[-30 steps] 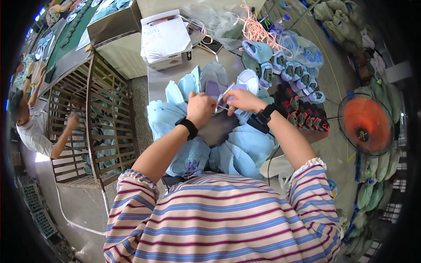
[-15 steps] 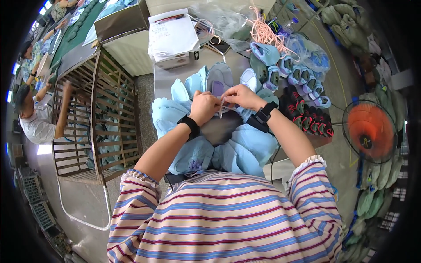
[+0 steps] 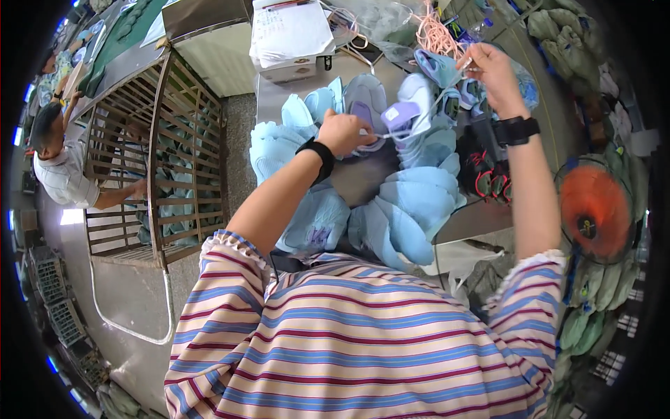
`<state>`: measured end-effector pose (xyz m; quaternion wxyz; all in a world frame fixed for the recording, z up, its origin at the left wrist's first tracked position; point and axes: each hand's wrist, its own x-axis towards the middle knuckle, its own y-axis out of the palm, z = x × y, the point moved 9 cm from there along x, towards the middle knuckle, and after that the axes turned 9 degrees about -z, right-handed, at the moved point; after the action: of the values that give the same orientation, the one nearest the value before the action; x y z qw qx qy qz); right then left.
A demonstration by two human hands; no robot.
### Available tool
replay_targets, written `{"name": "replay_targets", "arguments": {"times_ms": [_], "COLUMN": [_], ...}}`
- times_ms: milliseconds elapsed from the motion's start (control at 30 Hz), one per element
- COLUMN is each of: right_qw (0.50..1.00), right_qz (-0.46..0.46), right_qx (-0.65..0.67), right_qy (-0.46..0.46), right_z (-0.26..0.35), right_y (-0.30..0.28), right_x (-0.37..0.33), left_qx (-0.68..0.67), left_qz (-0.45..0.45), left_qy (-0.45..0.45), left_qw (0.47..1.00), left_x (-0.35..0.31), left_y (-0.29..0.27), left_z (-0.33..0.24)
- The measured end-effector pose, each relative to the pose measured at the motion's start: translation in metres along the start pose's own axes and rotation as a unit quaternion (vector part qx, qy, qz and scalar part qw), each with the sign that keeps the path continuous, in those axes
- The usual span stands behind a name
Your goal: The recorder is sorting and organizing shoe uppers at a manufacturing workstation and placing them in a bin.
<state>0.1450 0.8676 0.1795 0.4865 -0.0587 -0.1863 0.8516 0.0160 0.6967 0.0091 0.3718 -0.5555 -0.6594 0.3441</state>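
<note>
My right hand [image 3: 492, 77] is raised to the right, its fingers pinching a pale shoelace [image 3: 449, 92]. The lace runs taut down to a light-blue shoe upper with a purple tongue [image 3: 400, 115]. Just left of that upper, my left hand [image 3: 344, 134] is closed, thumb and finger pinched on another stretch of pale lace. A ring of light-blue shoe uppers [image 3: 422, 199] surrounds a dark, blurred middle [image 3: 363, 183] in front of me. Behind my left hand stands a grey upper with a purple lining [image 3: 365, 91].
A slatted crate [image 3: 160, 160] full of shoe parts stands left, with a person [image 3: 66, 171] reaching into it. Papers [image 3: 289, 35] lie on a box at the back, near pink laces [image 3: 438, 29]. Black-and-red shoes [image 3: 492, 183] sit right; beyond is an orange fan [image 3: 594, 213].
My hands have moved apart: the right swung up and rightward, drawing the lace out, while the left shifted slightly right and down from the far uppers. The person's arm at the crate has lowered.
</note>
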Motion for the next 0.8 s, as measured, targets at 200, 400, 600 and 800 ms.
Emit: {"name": "replay_targets", "arguments": {"times_ms": [200,400,600,800], "right_qw": [0.998,0.946,0.987,0.977], "right_qz": [-0.021,-0.196,0.117,0.184], "right_qx": [0.051,0.257,-0.094,-0.107], "right_qy": [0.035,0.032,-0.056,0.01], "right_z": [-0.021,-0.065,-0.054,-0.058], "right_y": [0.02,-0.055,0.055,0.181], "right_x": [-0.024,0.03,0.012,-0.042], "left_qx": [-0.134,-0.227,-0.186,-0.2], "left_qz": [-0.068,-0.167,-0.195,-0.156], "left_qy": [-0.075,-0.104,-0.026,0.062], "left_qw": [0.986,0.954,0.963,0.965], "left_x": [0.027,0.048,0.042,0.042], "left_y": [-0.011,-0.055,-0.081,-0.097], "left_z": [0.038,0.049,0.026,0.009]}}
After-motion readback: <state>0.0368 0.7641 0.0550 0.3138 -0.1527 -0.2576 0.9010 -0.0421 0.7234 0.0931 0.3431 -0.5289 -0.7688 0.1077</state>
